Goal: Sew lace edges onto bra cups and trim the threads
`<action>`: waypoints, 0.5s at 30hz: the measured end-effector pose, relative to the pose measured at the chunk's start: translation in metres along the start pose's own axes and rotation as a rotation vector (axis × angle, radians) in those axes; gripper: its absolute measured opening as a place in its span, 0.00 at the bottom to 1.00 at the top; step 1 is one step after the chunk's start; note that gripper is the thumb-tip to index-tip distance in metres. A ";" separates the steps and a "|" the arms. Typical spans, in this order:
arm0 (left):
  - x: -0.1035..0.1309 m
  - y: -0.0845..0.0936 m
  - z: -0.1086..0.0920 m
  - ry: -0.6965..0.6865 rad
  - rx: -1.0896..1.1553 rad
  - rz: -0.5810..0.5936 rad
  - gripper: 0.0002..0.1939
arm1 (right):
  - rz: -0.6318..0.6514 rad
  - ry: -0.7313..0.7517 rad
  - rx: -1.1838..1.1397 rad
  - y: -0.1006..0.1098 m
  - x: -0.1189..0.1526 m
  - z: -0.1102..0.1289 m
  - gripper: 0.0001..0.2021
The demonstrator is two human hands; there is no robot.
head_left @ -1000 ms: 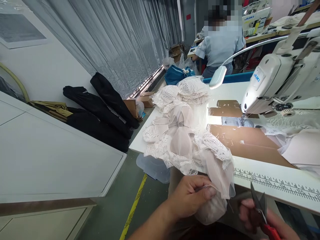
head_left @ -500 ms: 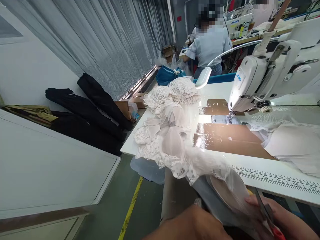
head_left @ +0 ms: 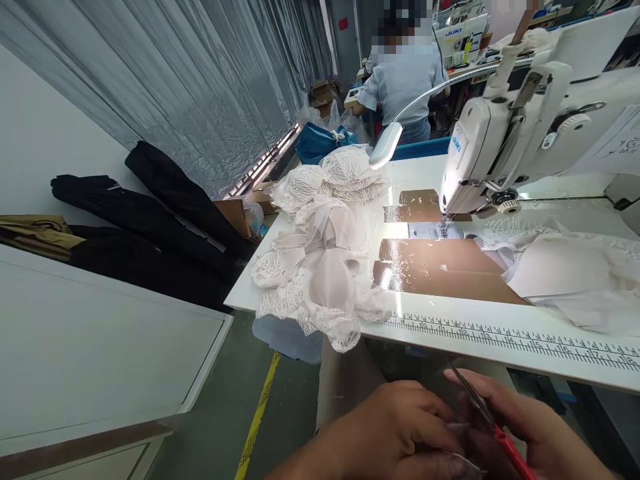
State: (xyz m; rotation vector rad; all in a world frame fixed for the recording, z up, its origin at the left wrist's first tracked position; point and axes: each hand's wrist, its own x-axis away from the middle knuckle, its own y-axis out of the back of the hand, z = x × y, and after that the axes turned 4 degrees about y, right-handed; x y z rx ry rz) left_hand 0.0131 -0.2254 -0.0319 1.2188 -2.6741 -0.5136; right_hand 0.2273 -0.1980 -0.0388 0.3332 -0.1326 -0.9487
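Note:
My left hand [head_left: 400,427] is closed at the bottom of the view, its fingers pinching a bit of thin pale fabric [head_left: 463,433]. Most of that piece is hidden by the hands or lies below the view. Close by on the right, my right hand [head_left: 535,417] is closed around scissors [head_left: 510,450] with red handles. Their dark, narrow blades point up and left, beside the fabric. Both hands are in front of the table edge, over my lap. Beyond them, white lace bras [head_left: 330,280] with moulded cups lie heaped on the left of the table.
A white sewing machine [head_left: 480,153] stands at the right, with more white cup fabric [head_left: 565,267] by it. A ruler strip [head_left: 500,337] runs along the table's front edge. A lamp [head_left: 386,145] hangs over the table. Behind sits a person [head_left: 403,83] in light blue.
The lace piece that stretched from the heap over the table edge has been pulled down, mostly out of sight. My hands have come closer together, and the view has shifted slightly right.

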 end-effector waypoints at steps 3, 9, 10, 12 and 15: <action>-0.002 -0.010 0.008 0.017 0.047 -0.078 0.19 | 0.023 -0.008 -0.089 -0.006 -0.003 -0.012 0.19; 0.002 -0.019 0.023 -0.008 0.161 -0.329 0.17 | -0.142 -0.104 -0.139 0.001 0.008 -0.040 0.22; 0.004 -0.018 0.024 -0.013 0.187 -0.352 0.16 | -0.159 -0.125 -0.132 0.005 0.013 -0.044 0.22; 0.007 -0.015 0.027 -0.024 0.227 -0.381 0.15 | -0.197 -0.117 -0.090 0.011 0.026 -0.055 0.23; 0.011 -0.012 0.031 -0.032 0.247 -0.402 0.13 | -0.183 -0.083 -0.006 0.012 0.053 -0.077 0.21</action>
